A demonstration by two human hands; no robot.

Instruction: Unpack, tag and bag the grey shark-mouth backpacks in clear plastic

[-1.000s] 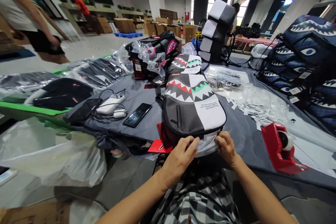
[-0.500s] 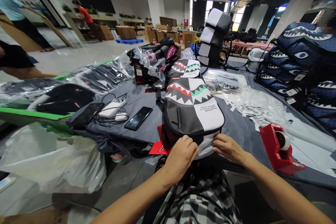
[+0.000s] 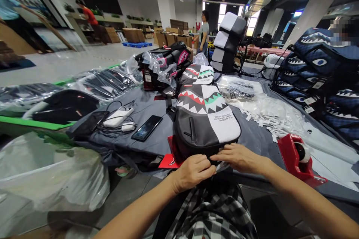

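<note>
A black and white backpack (image 3: pixel 207 119) with a red and green shark-mouth print lies on the table, its bottom end towards me. My left hand (image 3: pixel 195 171) is closed at that near end, fingers curled together. From the right, my right hand (image 3: pixel 238 157) meets it, its fingertips pressed together beside the left fingertips. A bit of whitish plastic film (image 3: pixel 223 166) shows beneath the right hand. What the fingertips pinch is hidden. A red tag (image 3: pixel 169 161) sticks out at the backpack's left. Behind lies a second backpack (image 3: pixel 196 74) with the same print.
A phone (image 3: pixel 147 128) and a white charger (image 3: pixel 119 116) with cables lie left. At right stand a red tape dispenser (image 3: pixel 294 160), a heap of small white tags (image 3: pixel 270 114) and stacked blue shark backpacks (image 3: pixel 314 78). A plastic bag (image 3: pixel 56 179) hangs lower left. A person (image 3: pixel 204 31) stands behind.
My hands have come together at the backpack's near end, the right moving left. The whitish film that showed between them is now mostly covered. A person has appeared in the background.
</note>
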